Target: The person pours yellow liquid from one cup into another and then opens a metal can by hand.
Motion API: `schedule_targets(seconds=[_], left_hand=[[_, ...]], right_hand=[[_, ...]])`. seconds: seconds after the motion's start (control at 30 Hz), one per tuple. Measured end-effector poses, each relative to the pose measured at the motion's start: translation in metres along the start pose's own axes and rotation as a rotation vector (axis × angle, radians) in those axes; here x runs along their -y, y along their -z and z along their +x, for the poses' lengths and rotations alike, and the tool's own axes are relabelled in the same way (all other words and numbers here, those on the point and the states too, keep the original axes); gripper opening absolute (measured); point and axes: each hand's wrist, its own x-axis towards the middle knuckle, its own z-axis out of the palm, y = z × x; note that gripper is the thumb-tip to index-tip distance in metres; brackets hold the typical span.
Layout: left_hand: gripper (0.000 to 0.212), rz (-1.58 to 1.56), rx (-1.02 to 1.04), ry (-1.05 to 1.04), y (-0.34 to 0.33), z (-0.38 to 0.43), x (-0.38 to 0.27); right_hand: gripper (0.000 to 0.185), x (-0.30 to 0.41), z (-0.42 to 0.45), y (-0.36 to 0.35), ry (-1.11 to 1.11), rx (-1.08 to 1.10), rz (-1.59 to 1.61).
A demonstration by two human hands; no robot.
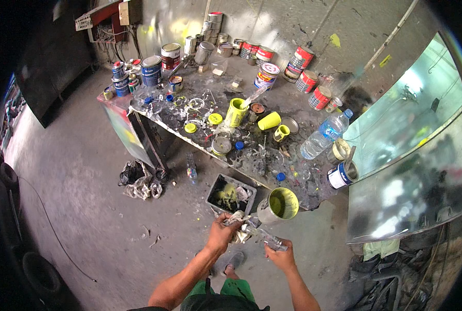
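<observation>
My right hand (283,254) grips the handle of a metal paint spray gun (264,236) below the bench's front edge. The gun's open cup (264,212) tilts towards me, its inside coated yellow-green; where it joins the gun is partly hidden. In my left hand (222,232) is a crumpled, stained rag (239,235), held against the front end of the gun. The rag and fingers hide the nozzle. Just beyond my left hand, a grey plastic bin (212,190) holds rags and yellow-green residue.
The paint-stained bench (200,134) bears a yellow-green can (237,113), a toppled cup (270,121), lids and a water bottle (320,138). Paint tins (250,50) line its back. A booth window (413,105) stands at right. Crumpled plastic (137,180) and a hose (56,241) lie on the floor.
</observation>
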Motion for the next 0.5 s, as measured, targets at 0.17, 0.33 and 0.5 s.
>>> schedule_targets(seconds=[0.17, 0.33, 0.5], left_hand=[[0.016, 0.410, -0.127, -0.185, 0.003, -0.015, -0.005], [0.010, 0.469, -0.062, -0.631, 0.019, -0.014, 0.006], [0.012, -0.027, 0.000, -0.402, 0.032, -0.027, -0.001]], right_hand=[[0.009, -0.002, -0.009, -0.015, -0.017, -0.032, -0.023], [0.013, -0.013, -0.015, -0.024, 0.009, -0.029, -0.005], [0.010, 0.010, -0.011, -0.025, 0.087, 0.011, -0.006]])
